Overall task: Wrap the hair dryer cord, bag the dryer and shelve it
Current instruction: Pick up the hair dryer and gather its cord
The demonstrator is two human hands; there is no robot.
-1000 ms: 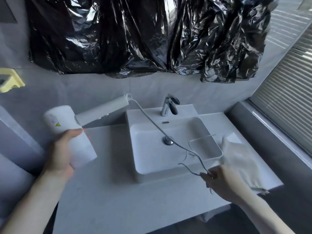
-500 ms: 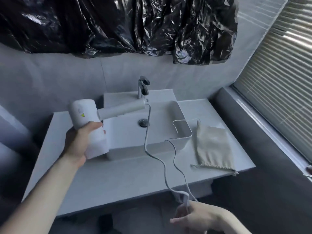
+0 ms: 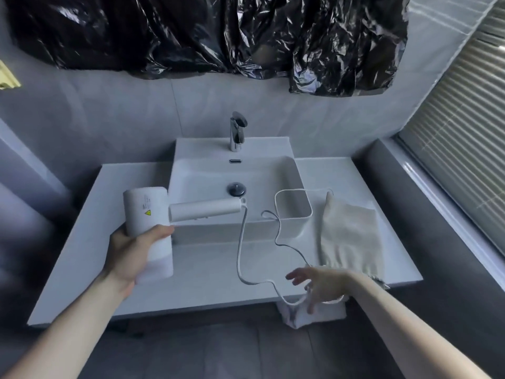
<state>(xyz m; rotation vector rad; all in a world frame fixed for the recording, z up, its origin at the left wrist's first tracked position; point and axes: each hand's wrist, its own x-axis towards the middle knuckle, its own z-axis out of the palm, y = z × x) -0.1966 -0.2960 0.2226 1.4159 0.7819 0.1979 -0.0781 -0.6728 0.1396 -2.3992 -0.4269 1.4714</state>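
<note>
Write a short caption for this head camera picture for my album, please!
Left hand holds a white hair dryer while its loose cord trails to the right hand.

Two bare forearms, no sleeves, left hand (image 3: 131,251), right hand (image 3: 323,285), slim fingers

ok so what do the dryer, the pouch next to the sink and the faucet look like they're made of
Hair dryer: looks like matte white plastic, smooth with no glare and a printed warning label.
Pouch: seems a soft beige woven fabric, lying limp, gathered at its near edge.
Faucet: likely polished chrome metal, given its mirror-like dark and bright reflections.
</note>
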